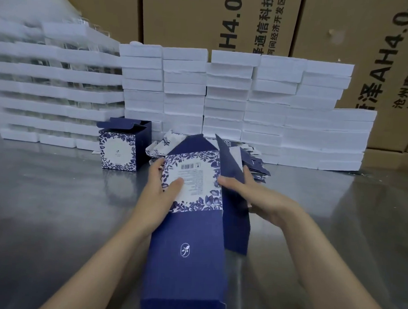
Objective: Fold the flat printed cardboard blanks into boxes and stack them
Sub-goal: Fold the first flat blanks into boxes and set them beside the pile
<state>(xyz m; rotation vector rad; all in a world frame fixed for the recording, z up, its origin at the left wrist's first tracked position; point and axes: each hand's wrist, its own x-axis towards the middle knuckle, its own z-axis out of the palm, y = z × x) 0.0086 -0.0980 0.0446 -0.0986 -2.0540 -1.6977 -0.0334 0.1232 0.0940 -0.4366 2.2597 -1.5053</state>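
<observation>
Far left, white foam trays (pixel 49 94) are stacked high against the wall, blurred at the top. Just in front of them a folded box (pixel 124 146) stands upright on the steel tabletop (pixel 44 205), its top flaps open, floral panel facing me. Next comes the left hand (pixel 160 189), fingers behind the left edge of the cardboard blank (pixel 191 200) and thumb pressed on its white label panel — holding it. The blank is raised above the tabletop in the middle, navy lid panel nearest the person, a pointed flap at the far end. The right hand (pixel 250 193) grips the blank's upturned navy side panel, thumb on the near face, fingers hidden behind it. Behind the blank, partly blocked by it, lies a pile of flat blanks (pixel 254 163). Further right, more white foam blocks (pixel 293 111) rise in rows before brown printed cartons (pixel 344 32).
</observation>
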